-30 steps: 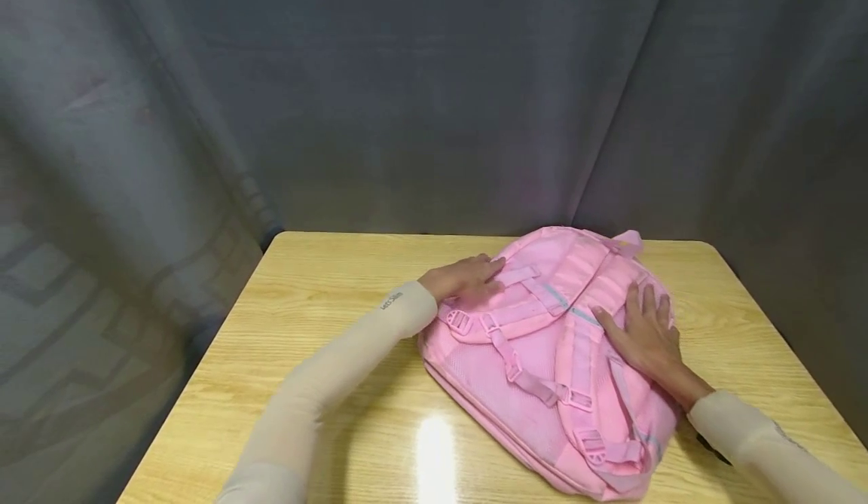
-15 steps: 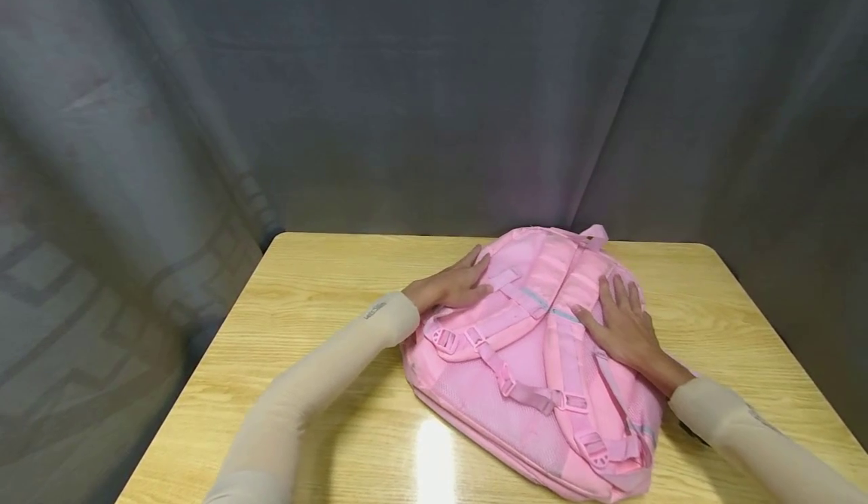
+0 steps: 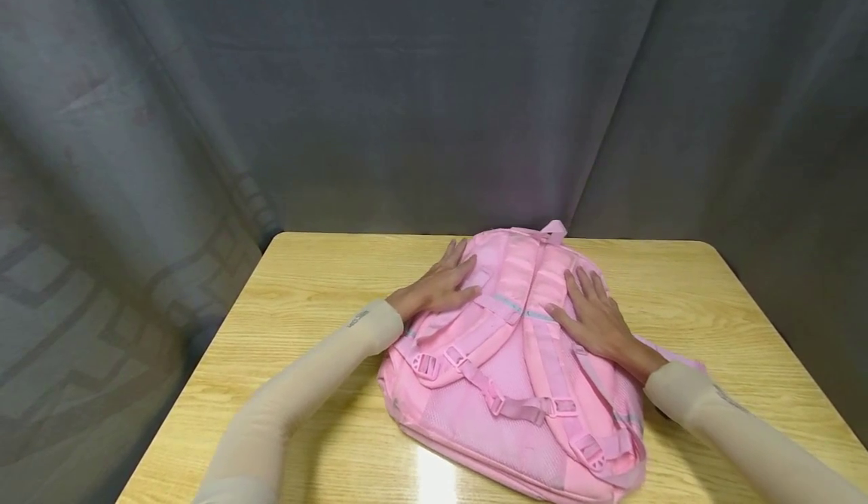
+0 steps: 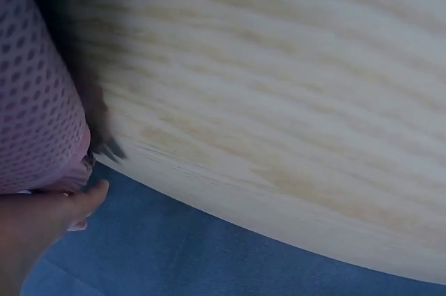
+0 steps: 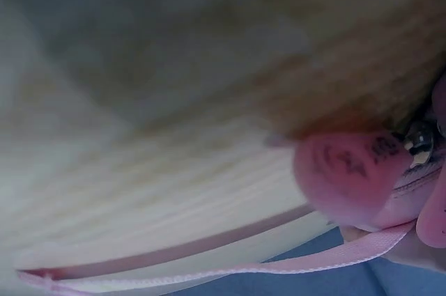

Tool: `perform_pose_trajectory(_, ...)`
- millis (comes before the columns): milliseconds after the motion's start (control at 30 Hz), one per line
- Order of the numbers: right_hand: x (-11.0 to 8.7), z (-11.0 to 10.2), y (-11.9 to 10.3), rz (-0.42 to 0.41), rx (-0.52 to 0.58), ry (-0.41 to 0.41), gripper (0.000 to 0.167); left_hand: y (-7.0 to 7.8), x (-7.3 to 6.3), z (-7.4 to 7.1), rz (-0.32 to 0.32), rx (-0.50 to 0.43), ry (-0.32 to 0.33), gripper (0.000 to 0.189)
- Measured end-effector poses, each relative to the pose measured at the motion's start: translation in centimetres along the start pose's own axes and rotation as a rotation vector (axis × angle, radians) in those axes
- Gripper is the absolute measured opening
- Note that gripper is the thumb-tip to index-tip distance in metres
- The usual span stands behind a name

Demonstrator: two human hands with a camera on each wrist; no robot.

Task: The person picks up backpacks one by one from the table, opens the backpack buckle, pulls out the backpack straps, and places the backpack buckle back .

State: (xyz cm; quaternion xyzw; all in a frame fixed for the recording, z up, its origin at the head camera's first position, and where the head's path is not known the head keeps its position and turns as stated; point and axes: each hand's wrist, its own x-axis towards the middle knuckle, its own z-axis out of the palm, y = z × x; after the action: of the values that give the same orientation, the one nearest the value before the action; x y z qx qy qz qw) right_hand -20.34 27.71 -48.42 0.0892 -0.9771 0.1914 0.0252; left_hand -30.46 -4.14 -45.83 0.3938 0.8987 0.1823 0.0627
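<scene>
A pink backpack [image 3: 491, 436] lies on the table with its shoulder straps and buckles facing up. My left hand [image 3: 437, 284] rests on its upper left side, fingers spread. On the upper right side my right hand [image 3: 598, 323] lies flat, its fingers straight. In the left wrist view, part of the left hand [image 4: 42, 223] shows beside the bag's mesh side [image 4: 35, 101]. A pink tag [image 5: 348, 174] with dark markings hangs by a metal zipper pull [image 5: 420, 141] in the right wrist view. Below the tag runs a pink strap [image 5: 313, 261]. The bag's underside is hidden.
The light wooden table [image 3: 325, 285] extends to both sides of the bag. A dark grey curtain [image 3: 434, 112] hangs behind it and along both sides. The bag's top handle [image 3: 554, 230] reaches the table's back edge.
The backpack has slid left across the table and turned slightly, its top handle now further left. Both hands have moved left with it, staying on its sides.
</scene>
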Motion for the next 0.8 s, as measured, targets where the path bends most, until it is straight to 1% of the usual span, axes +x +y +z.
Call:
perform_pose_trajectory(133, 0.8, 0.3, -0.6, -0.048, 0.005, -0.006, 0.087, -0.4, -0.5, 0.0, 0.000, 0.011, 0.032, 0.072)
perform_pose_trajectory(300, 1.7, 0.9, -1.3, -0.101, 0.020, 0.004, 0.084, -0.8, -1.3, 0.1, -0.049, 0.025, 0.058, 0.069)
perform_pose_trajectory(433, 2.3, 1.1, -1.9, -0.121, 0.032, -0.005, 0.084, -1.0, -2.2, 0.2, -0.080, 0.026, 0.092, 0.068)
perform_pose_trajectory(633, 3.2, 1.5, -2.5, -0.149, 0.028, -0.051, 0.085, -1.2, -3.8, 0.3, -0.121, 0.023, 0.120, 0.067)
perform_pose_trajectory(800, 3.8, 1.8, -2.9, -0.175, 0.025, -0.037, 0.084, -1.1, -4.8, 0.4, -0.151, 0.012, 0.147, 0.067)
